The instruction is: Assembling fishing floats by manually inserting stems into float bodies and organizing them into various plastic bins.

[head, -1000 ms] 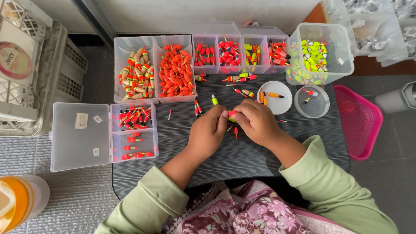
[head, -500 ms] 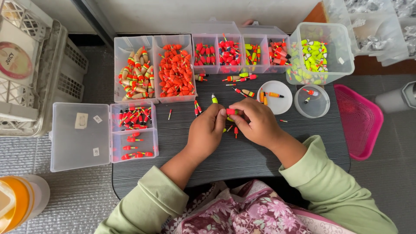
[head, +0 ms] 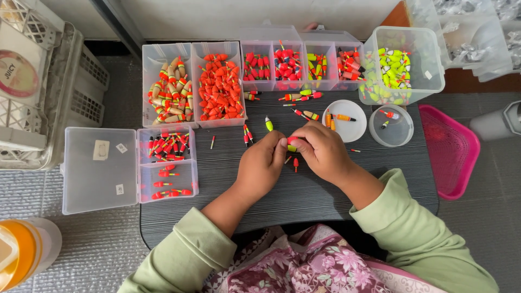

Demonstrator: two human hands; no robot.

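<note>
My left hand (head: 261,165) and my right hand (head: 321,149) meet over the middle of a dark table (head: 304,195). Between their fingertips they pinch a small red and yellow fishing float (head: 292,142). Loose floats (head: 296,162) lie on the table just below the fingers, and a yellow one (head: 268,124) lies a little beyond them. A small clear box (head: 167,163) holding red floats stands left of my left hand, its lid (head: 97,171) folded open.
Clear bins of orange floats (head: 220,87), striped floats (head: 165,95) and red ones (head: 274,65) line the far edge. A tub of yellow-green floats (head: 399,68), two round lids (head: 347,122), a pink basket (head: 448,149), a white crate (head: 32,92) and an orange-lidded jar (head: 19,258) surround the table.
Both hands stay together at the table's middle, with only slight finger movement on the float. Nothing else has moved.
</note>
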